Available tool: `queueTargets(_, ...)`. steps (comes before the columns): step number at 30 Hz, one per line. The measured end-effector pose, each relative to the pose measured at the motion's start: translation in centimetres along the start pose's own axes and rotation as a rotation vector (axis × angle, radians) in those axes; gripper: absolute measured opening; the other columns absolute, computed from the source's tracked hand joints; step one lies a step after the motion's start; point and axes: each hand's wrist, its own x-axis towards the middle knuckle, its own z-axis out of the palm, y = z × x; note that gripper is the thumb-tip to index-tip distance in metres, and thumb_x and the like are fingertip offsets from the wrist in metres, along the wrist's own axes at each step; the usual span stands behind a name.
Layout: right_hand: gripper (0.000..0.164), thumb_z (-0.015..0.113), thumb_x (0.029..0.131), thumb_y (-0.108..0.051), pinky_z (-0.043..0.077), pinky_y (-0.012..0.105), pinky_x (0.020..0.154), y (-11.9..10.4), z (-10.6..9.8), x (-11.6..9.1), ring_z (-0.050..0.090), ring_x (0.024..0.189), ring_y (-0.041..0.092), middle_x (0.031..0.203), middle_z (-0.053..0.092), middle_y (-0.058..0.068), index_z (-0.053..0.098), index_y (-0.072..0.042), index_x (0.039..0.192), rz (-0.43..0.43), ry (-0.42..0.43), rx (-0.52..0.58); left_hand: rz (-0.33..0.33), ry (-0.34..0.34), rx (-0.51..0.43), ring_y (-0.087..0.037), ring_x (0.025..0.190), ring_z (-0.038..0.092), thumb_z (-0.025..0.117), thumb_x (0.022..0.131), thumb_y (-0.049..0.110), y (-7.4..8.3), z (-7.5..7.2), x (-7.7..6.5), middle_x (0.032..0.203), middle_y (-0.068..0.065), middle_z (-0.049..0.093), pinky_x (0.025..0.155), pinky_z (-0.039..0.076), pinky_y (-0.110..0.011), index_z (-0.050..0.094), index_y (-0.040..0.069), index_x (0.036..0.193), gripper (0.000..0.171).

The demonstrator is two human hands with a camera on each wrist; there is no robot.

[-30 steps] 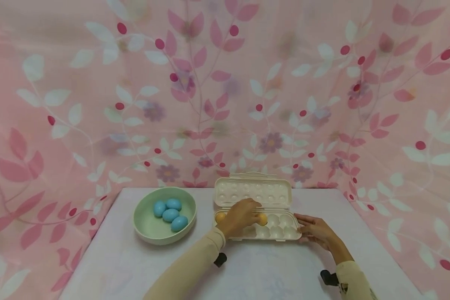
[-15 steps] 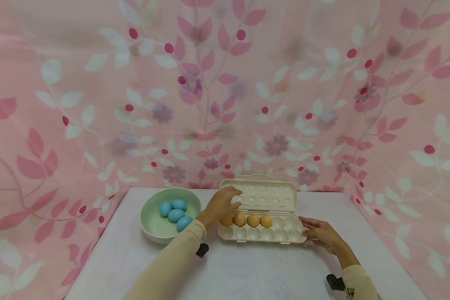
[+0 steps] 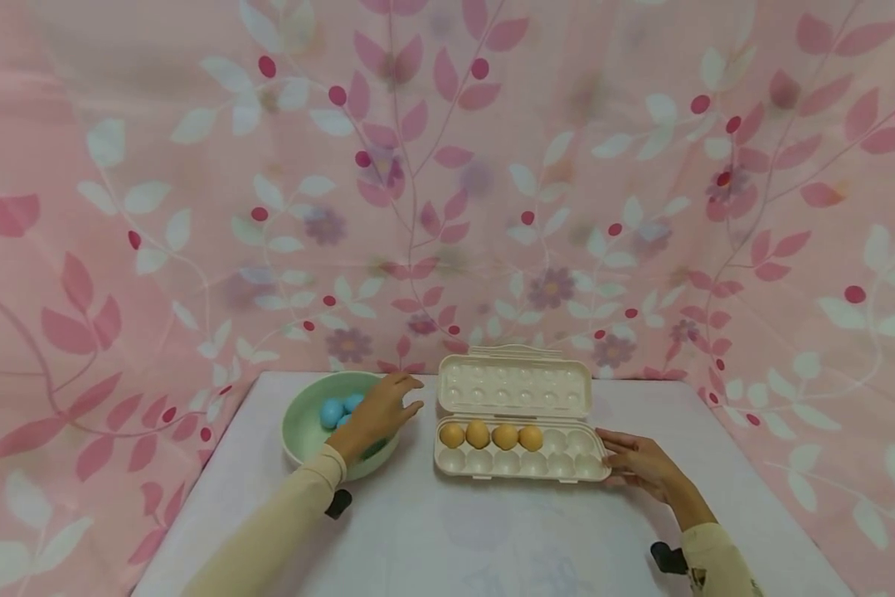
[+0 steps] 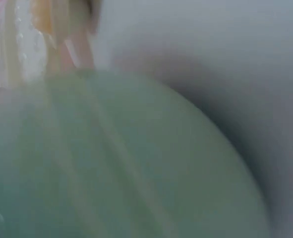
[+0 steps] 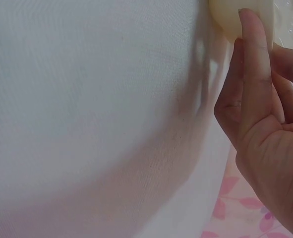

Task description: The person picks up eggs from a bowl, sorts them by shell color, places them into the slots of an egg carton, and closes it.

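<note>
My left hand [image 3: 378,414] reaches over the green bowl [image 3: 303,427], fingers spread and nothing held. It hides part of the blue eggs [image 3: 332,412] in the bowl. In the left wrist view the bowl [image 4: 151,158] fills much of the picture, blurred. Several orange-yellow eggs [image 3: 505,436] sit in the back row of the cream egg carton [image 3: 522,474], from its left end. The carton's lid [image 3: 514,385] stands raised behind. My right hand [image 3: 644,468] rests at the carton's right end, fingertips touching its side. The right wrist view shows these fingers [image 5: 256,74] fairly straight against the carton [image 5: 228,20].
A white cloth [image 3: 484,539] covers the table. Pink leaf-patterned fabric [image 3: 447,207] hangs behind and along both sides. The carton's front row and right-hand cups hold no eggs. A gap of tabletop separates bowl and carton.
My left hand has let go of an orange-yellow egg in the carton's back row and moved left to above the bowl. My right hand stays at the carton's right end.
</note>
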Motion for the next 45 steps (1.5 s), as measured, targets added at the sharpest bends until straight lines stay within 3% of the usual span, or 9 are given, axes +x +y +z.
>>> queueTargets(7, 0.065, 0.069, 0.087, -0.003, 0.057, 0.043, 0.077, -0.1, -0.4, 0.0, 0.067, 0.093, 0.028, 0.144, 0.045, 0.018, 0.041, -0.002, 0.146, -0.001, -0.001, 0.004, -0.022, 0.023, 0.011, -0.024, 0.093, 0.063, 0.076, 0.084, 0.01, -2.6, -1.6, -2.0, 0.102, -0.009, 0.062, 0.083, 0.053, -0.038, 0.068, 0.002, 0.105, 0.024)
queueTargets(17, 0.065, 0.07, 0.087, -0.005, 0.056, 0.044, 0.078, 0.1, -0.6, -0.2, 0.067, 0.094, 0.029, 0.145, 0.041, 0.021, 0.041, -0.001, 0.146, 0.007, -0.004, 0.004, -0.189, -0.209, 0.156, -0.025, 0.096, 0.061, 0.079, 0.083, 0.025, -4.9, -2.1, -3.9, 0.107, -0.011, 0.062, 0.082, 0.053, -0.041, 0.066, 0.002, 0.115, 0.042)
queueTargets(22, 0.065, 0.069, 0.088, -0.004, 0.056, 0.044, 0.078, 0.3, -0.5, -0.2, 0.067, 0.093, 0.029, 0.145, 0.041, 0.022, 0.042, -0.001, 0.146, 0.008, -0.004, 0.01, -0.226, -0.252, 0.152, -0.023, 0.091, 0.059, 0.079, 0.083, 0.026, -5.3, -2.0, -3.8, 0.103, -0.01, 0.061, 0.079, 0.053, -0.04, 0.064, -0.001, 0.116, 0.046)
queueTargets(28, 0.066, 0.07, 0.087, -0.005, 0.057, 0.044, 0.077, 0.4, -0.5, -0.2, 0.067, 0.093, 0.029, 0.145, 0.042, 0.021, 0.042, -0.002, 0.146, 0.009, -0.004, 0.01, -0.272, -0.287, 0.123, -0.019, 0.081, 0.053, 0.079, 0.08, 0.016, -5.7, -1.8, -3.3, 0.091, -0.004, 0.056, 0.071, 0.05, -0.037, 0.064, 0.002, 0.104, 0.032)
queueTargets(32, 0.066, 0.069, 0.088, -0.005, 0.057, 0.044, 0.078, 0.5, -0.5, -0.2, 0.067, 0.094, 0.029, 0.145, 0.042, 0.02, 0.04, -0.001, 0.147, 0.009, -0.024, 0.012, -0.264, -0.309, 0.109, -0.019, 0.079, 0.055, 0.081, 0.077, 0.011, -6.1, -1.6, -3.2, 0.088, -0.004, 0.058, 0.071, 0.051, -0.038, 0.064, 0.005, 0.096, 0.026)
queueTargets(41, 0.067, 0.07, 0.088, -0.007, 0.056, 0.045, 0.079, 0.3, -0.4, 0.1, 0.067, 0.096, 0.029, 0.147, 0.04, 0.02, 0.039, -0.002, 0.148, 0.007, -0.039, 0.006, -0.246, -0.336, 0.064, -0.016, 0.078, 0.056, 0.082, 0.075, 0.008, -6.6, -1.3, -3.5, 0.09, -0.002, 0.065, 0.073, 0.052, -0.037, 0.069, 0.006, 0.097, 0.025)
queueTargets(45, 0.067, 0.069, 0.089, -0.005, 0.056, 0.045, 0.079, 0.2, -0.3, 0.0, 0.067, 0.096, 0.029, 0.147, 0.038, 0.021, 0.038, -0.001, 0.148, -0.004, -0.04, 0.012, -0.268, -0.337, 0.065, -0.014, 0.077, 0.055, 0.082, 0.077, 0.011, -6.6, -1.3, -3.5, 0.088, -0.001, 0.064, 0.073, 0.051, -0.036, 0.067, 0.007, 0.096, 0.024)
